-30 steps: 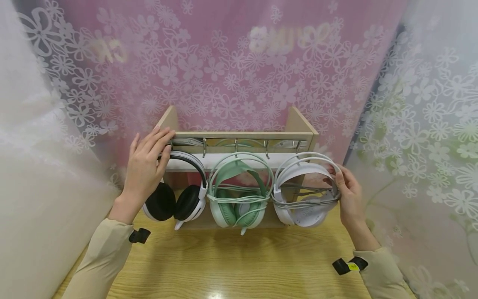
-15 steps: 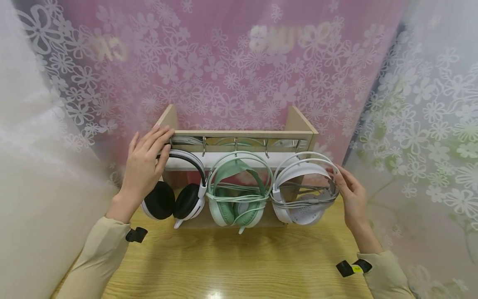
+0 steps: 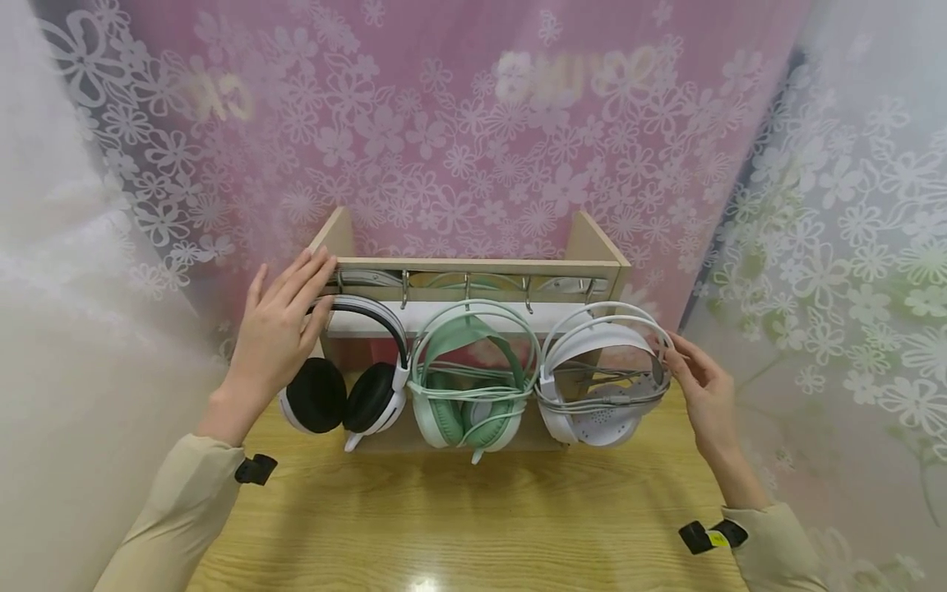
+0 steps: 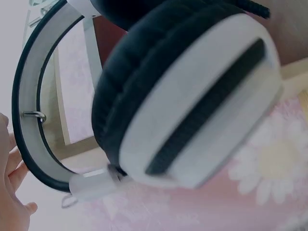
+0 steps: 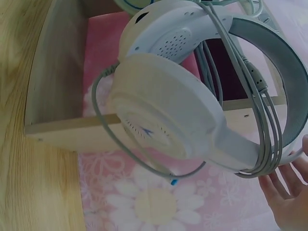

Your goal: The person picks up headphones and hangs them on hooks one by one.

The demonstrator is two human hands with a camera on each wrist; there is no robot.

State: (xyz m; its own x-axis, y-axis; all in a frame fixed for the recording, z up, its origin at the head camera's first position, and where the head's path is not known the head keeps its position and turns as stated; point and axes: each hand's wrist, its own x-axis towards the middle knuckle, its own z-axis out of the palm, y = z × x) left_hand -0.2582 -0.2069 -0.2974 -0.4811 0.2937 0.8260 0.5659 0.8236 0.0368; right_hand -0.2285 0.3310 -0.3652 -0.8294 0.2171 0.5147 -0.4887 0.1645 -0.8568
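Three headphones hang in a row from a hooked rack. My left hand [image 3: 272, 333] has its fingers extended over the rack's top left corner, its thumb close to the headband of the black-and-white headphones [image 3: 379, 403]. In the left wrist view, a metal hook [image 4: 34, 115] shows inside that headband. Green headphones [image 3: 473, 411], wrapped in their own cable, hang in the middle. At the right, my right hand [image 3: 709, 395] has its fingertips at the side of the headband of the white headphones [image 3: 607, 419], whose grey cable [image 5: 267, 115] is wound around the band.
The wooden rack [image 3: 473, 265] has a row of metal hooks [image 3: 528, 294] and upright side panels [image 3: 598, 238]. It stands on a wood-grain table [image 3: 473, 518]. Flowered curtains [image 3: 459, 148] close in behind and at both sides.
My left hand has slid slightly left and down along the rack's corner. My right hand has drawn back to the right, its fingers coming out from behind the white headband. The headphones hang nearly unchanged.
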